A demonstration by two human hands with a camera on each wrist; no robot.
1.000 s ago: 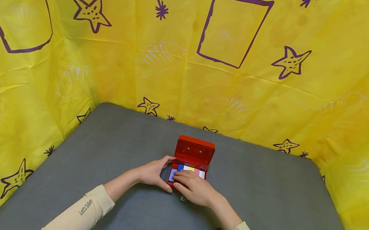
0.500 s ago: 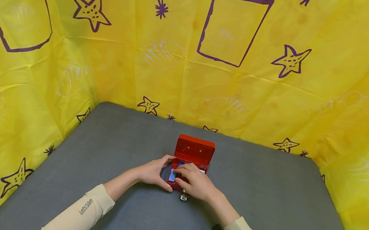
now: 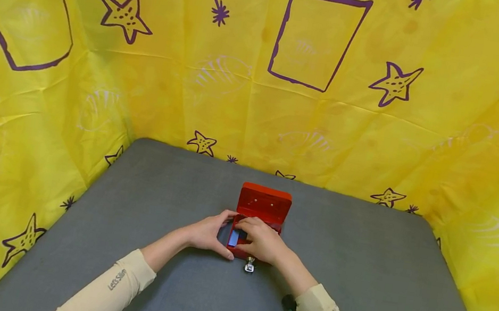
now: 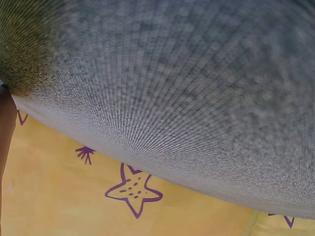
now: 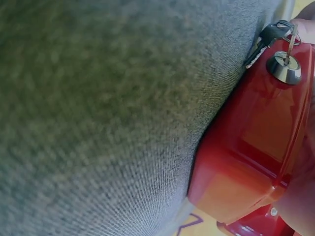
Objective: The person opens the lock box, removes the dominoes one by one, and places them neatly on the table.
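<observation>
A red cash box (image 3: 240, 254) stands on the grey table with its lid (image 3: 265, 202) raised. My left hand (image 3: 207, 232) holds its left side, thumb at the front corner and fingers at the back corner. My right hand (image 3: 266, 239) reaches over the open box, fingers bent down inside, hiding most of the contents. Whether it pinches anything is hidden. A light blue piece (image 3: 234, 237) shows at the box's left end, beside a dark patch. In the right wrist view, a key with a ring (image 5: 290, 42) sits in the front lock (image 5: 284, 68).
The grey table (image 3: 168, 181) spreads around the box. Yellow cloth (image 3: 233, 99) with purple drawings encloses its back and sides. A black key fob hangs beside the lock in the right wrist view. The left wrist view shows mostly tabletop (image 4: 172, 98).
My right hand has shifted slightly back and left inside the box, and its fingers bend more. The coloured strips visible earlier are now covered or moved. My left hand stays in place.
</observation>
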